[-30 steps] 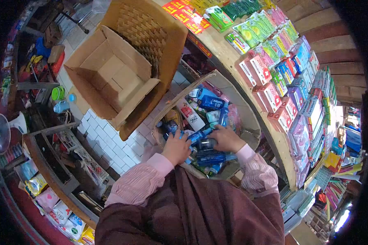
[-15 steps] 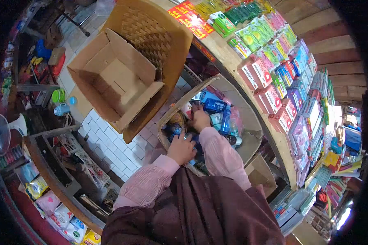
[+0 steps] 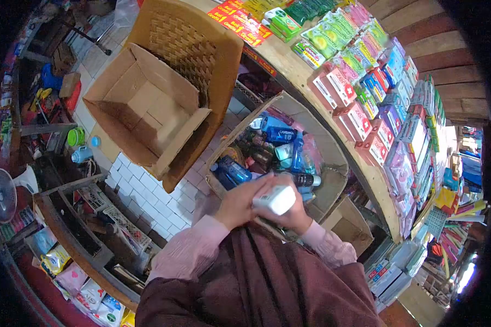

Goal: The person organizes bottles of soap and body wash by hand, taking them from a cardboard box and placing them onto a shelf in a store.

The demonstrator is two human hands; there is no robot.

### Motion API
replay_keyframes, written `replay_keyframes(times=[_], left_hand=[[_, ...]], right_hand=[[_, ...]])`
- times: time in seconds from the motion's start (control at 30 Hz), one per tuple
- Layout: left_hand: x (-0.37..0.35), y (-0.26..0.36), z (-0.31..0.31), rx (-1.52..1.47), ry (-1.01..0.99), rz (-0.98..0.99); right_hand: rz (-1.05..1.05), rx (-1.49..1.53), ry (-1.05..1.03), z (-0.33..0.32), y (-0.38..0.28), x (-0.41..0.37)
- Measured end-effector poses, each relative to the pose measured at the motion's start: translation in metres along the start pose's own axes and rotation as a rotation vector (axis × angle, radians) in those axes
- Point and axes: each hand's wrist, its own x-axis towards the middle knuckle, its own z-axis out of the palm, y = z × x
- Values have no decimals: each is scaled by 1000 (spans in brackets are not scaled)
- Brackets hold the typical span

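I read this as a small general shop; a wooden counter (image 3: 303,82) carries rows of boxed soaps and toiletries (image 3: 365,111) laid out face-up; an open carton (image 3: 244,126) below holds loose bottles (image 3: 281,135); packeted goods (image 3: 87,291) fill another rack; an empty cardboard box (image 3: 142,103) rests on a woven chair (image 3: 199,41).

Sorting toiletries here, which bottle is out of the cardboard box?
The white plastic bottle, held by left hand and right hand; the blue plastic bottles lie inside it.

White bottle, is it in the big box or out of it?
Out. Left hand and right hand hold the white bottle above the box's near edge.
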Motion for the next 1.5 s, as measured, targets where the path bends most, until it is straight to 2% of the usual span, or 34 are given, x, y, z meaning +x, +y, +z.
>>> replay_keyframes(times=[0.03, 0.07, 0.1, 0.17, 0.2, 0.27, 0.3, 0.37, 0.43, 0.5, 0.6, 0.7, 0.8, 0.9, 0.93, 1.0, 1.03, 1.07, 1.1, 1.17, 1.2, 1.23, 1.3, 1.4, 1.5], left_hand=[[-13, 8, -5, -123, -78, -37], [-27, 10, -7, -131, -56, -12], [-43, 11, -6, -139, -35, 16], [-80, 4, 1, -115, -42, -25], [-93, 2, 3, -187, -42, -61], [-112, -3, 10, -300, 17, -89], [-118, -6, 17, -322, 40, -128], [-124, -13, 28, -363, 94, -212], [-116, -8, 28, -277, 105, -184], [-112, -5, 28, -237, 74, -216], [-103, 2, 19, -158, 142, -83], [-110, -1, 14, -322, 141, -158], [-118, -5, 12, -319, 158, -221], [-128, -18, 12, -160, 119, -116], [-130, -17, 8, -145, 74, -127], [-128, -13, -1, -201, 110, -84], [-127, -12, -3, -232, 123, -56], [-128, -14, 0, -212, 135, -51], [-129, -17, 4, -193, 148, -43], [-130, -19, 6, -172, 148, -43], [-130, -17, 4, -171, 136, -53], [-130, -15, 3, -170, 126, -64], [-131, -13, 2, -166, 106, -90], [-134, -14, 1, -181, 105, -117], [-138, -22, 5, -171, 135, -95]], right_hand=[[-96, -27, -83, -6, -6, -1], [-121, 88, -144, -13, -17, 6], [-47, 186, -278, -21, -7, -7], [-64, 184, -358, -31, 2, 7], [-37, 105, -281, -29, 17, 14], [229, 7, -152, -9, 54, 32], [437, 89, -105, 7, 75, 39], [460, 31, -150, 39, 134, 51], [546, -126, -255, 68, 136, 75], [366, -193, -297, 116, 173, 68], [485, -384, -194, 129, 125, 61], [308, -354, -191, 114, 109, 40], [295, -284, -191, 98, 87, 23], [404, -194, -342, 69, 63, 18], [390, -95, -309, 58, 56, 18], [370, 104, -241, 29, 44, 20], [336, 36, -217, 5, 38, 24], [490, -54, -165, -18, 27, 24], [422, -255, -53, -36, 41, 15], [670, -649, -44, -74, 41, 12], [455, -714, 20, -89, 66, -4], [385, -717, 66, -98, 75, -8], [536, -774, -34, -105, 87, -15], [539, -1037, -306, -113, 89, -4], [229, -921, -114, -87, 92, 38]])
